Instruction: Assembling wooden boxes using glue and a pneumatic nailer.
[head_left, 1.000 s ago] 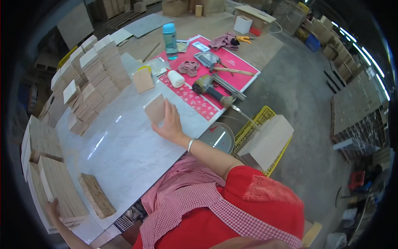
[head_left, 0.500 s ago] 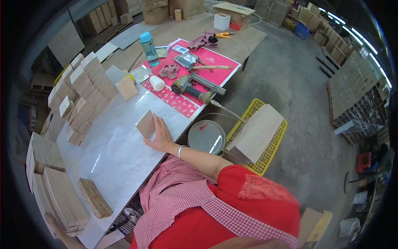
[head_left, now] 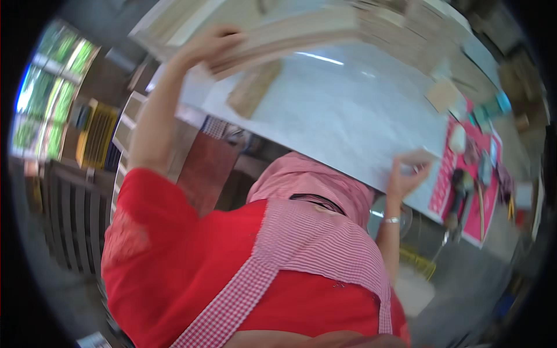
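Observation:
My left hand [head_left: 213,47] is at the near end of a stack of long pale wooden boards [head_left: 290,36], fingers curled over the top board's end; motion smears the detail. My right hand [head_left: 406,178] pinches a small thin wooden piece [head_left: 419,156] above the white tabletop [head_left: 342,119]. Beside the board stack, a rough brown wood block [head_left: 254,90] lies on the table. Further right, another small square wooden piece [head_left: 444,95] rests near the stacked wooden blocks [head_left: 406,35].
At the right, a pink mat [head_left: 484,191] carries a nail gun [head_left: 461,188], a white roll [head_left: 457,139] and a hammer [head_left: 480,211]. A teal bottle [head_left: 496,105] stands beyond. Below the table's right end is a yellow crate [head_left: 418,264].
My view has swung left and blurred, bringing windows into sight. My left hand, formerly at the lower left edge, now shows fully at the long boards. My right hand still holds the small piece.

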`<state>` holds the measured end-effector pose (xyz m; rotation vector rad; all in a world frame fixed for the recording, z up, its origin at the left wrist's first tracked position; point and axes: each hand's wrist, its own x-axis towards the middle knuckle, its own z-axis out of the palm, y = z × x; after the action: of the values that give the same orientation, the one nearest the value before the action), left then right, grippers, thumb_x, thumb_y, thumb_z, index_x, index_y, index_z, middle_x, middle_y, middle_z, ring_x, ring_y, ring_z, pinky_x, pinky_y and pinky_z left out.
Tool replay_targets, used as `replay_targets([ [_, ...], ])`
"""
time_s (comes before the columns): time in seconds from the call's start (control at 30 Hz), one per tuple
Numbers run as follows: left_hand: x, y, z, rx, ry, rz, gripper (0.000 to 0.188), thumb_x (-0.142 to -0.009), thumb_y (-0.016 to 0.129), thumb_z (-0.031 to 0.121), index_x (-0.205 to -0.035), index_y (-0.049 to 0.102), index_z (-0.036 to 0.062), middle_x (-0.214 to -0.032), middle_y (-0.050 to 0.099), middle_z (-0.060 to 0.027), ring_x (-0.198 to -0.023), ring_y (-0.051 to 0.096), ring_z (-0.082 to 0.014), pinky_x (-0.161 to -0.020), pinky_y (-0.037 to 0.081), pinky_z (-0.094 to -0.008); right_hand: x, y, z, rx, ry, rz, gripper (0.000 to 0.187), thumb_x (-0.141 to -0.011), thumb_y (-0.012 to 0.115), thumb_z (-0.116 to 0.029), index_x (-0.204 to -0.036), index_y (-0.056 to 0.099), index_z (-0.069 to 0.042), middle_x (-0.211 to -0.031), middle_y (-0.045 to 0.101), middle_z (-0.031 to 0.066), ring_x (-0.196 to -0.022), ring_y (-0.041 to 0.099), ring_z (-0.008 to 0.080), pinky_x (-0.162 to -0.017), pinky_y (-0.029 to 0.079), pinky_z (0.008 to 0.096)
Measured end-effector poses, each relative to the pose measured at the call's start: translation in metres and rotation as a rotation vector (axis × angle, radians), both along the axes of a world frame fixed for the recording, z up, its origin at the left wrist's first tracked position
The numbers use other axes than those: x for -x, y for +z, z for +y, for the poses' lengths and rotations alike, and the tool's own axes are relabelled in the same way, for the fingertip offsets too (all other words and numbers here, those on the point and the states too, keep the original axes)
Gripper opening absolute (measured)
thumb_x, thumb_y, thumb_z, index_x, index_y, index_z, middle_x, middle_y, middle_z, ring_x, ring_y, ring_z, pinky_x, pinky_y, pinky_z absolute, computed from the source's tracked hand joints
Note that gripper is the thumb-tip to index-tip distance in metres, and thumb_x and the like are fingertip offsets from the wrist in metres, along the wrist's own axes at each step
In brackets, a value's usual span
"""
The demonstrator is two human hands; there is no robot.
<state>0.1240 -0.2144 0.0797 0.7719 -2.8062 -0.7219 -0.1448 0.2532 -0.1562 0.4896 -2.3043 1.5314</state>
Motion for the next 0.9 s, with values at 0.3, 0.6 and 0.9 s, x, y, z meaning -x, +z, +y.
replay_targets([
  [0.3,0.006,-0.017,0.012,-0.072,-0.078,-0.058,0.033,-0.099,0.055,0.032,-0.106,0.064,0.0006,-0.086,0.063,-0.0041,-0.083,0.055,-0.0141,-0.076,0.046,-0.0302,-0.008,0.015,0.004,-0.116,0.039,-0.020,0.095,-0.075,0.084,-0.020,-0.149,0.028,0.000,-0.136,0.047,0.0175,-0.120,0.052,0.0280,-0.099,0.043,0.0399],
  [0.6,-0.031,-0.062,0.057,0.413,-0.311,0.160,0.030,-0.090,0.065,0.026,-0.112,0.067,0.0055,-0.113,0.067,-0.0092,-0.101,0.062,-0.0296,-0.086,0.049,-0.0388,-0.009,0.024,0.003,-0.158,0.063,-0.085,0.095,-0.075,0.083,-0.014,-0.150,0.027,-0.001,-0.144,0.045,0.0149,-0.129,0.048,0.0286,-0.102,0.041,0.0395],
  [0.9,-0.027,-0.076,0.104,0.618,-0.358,-0.004,0.055,-0.082,0.072,0.034,-0.128,0.057,0.0085,-0.136,0.056,-0.0087,-0.128,0.050,-0.0287,-0.107,0.039,-0.0459,-0.011,0.032,0.009,-0.018,0.273,-0.179,0.089,-0.073,0.077,-0.001,-0.147,0.028,0.000,-0.148,0.040,0.0137,-0.134,0.043,0.0257,-0.108,0.038,0.0382],
])
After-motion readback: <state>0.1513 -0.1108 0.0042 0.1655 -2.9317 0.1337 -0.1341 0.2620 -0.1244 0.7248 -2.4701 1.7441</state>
